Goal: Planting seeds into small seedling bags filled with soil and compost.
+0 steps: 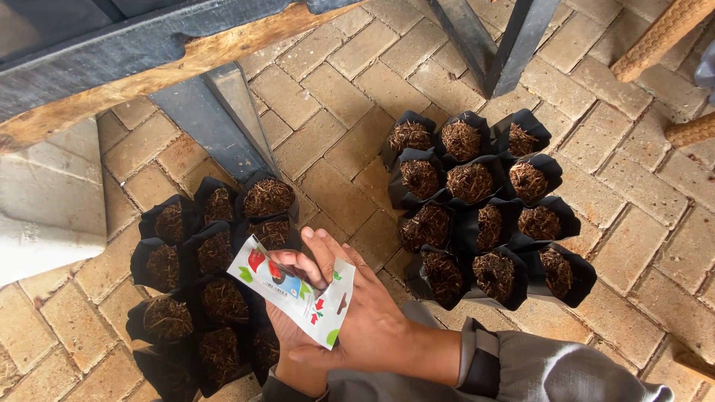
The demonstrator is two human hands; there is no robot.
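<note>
Brick paving (335,141) in tan and reddish blocks fills the ground, with a dark wooden bench (149,52) crossing at eleven o'clock and a metal leg (506,37) at one o'clock. Two clusters of black grow bags packed with brown fibrous soil stand on the bricks: one group (208,283) at eight o'clock, another (484,216) at two o'clock.

At six o'clock the right hand (372,313), in a grey sleeve, lies over a small white seed packet (294,290) printed with red and green pictures. Its fingers curl loosely across the packet's upper edge, with the thumb at the lower edge. The left hand (294,342) sits underneath, mostly hidden, cupping the packet from below; how tightly it closes cannot be told. The packet hangs tilted just above the left cluster's nearest bags.
</note>
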